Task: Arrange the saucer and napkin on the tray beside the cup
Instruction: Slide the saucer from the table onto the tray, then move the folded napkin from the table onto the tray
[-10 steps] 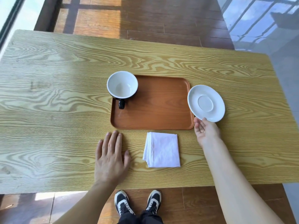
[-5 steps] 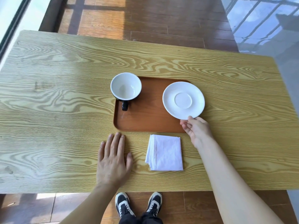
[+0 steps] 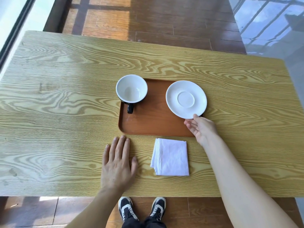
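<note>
surface: pale wood, bold wavy grain, matt
tray: reddish-brown, smooth, faint sheen
cup: glossy white ceramic inside, black outside
saucer: glossy white ceramic
napkin: white cloth, folded, softly creased
floor: dark wood planks, polished

You are standing at what looks like a café or a dining corner of a home; which of the two cannot be told. A long table with bold yellow wood grain carries a brown serving tray, a cup, a white saucer and a folded cloth napkin. Under it runs reddish-brown plank flooring, sunlit, with a window frame on your left and grey glossy floor on your right.
</note>
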